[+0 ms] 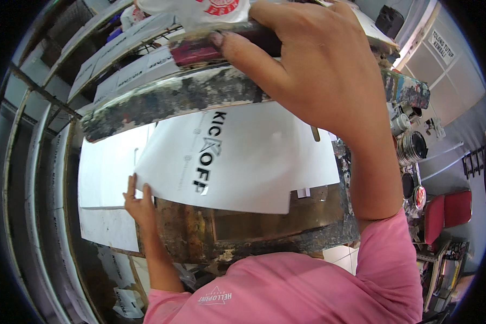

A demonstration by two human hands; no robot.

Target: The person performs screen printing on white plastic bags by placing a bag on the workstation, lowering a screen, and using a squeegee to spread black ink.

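Observation:
My right hand (pixel 324 70) is closed over the upper edge of a raised, paint-stained frame (pixel 167 97), its thumb against a dark red bar (pixel 197 51) lying along it. The hand hides part of both. Below the frame, my left hand (pixel 140 205) holds the left edge of a white sheet (pixel 248 173) printed with black lettering, thumb and fingers at its border. The sheet is tilted and slightly bowed over a stained wooden work board (pixel 183 221). Toward its right, the white material has a slot-shaped hole (pixel 316 133).
White sheets (pixel 105 183) lie left of the board. Metal racks (pixel 59 97) with printed sheets stand left and behind. A white plastic bag (pixel 200 12) sits above the frame. Paint cans (pixel 411 148) and a red chair (pixel 448 213) are at the right.

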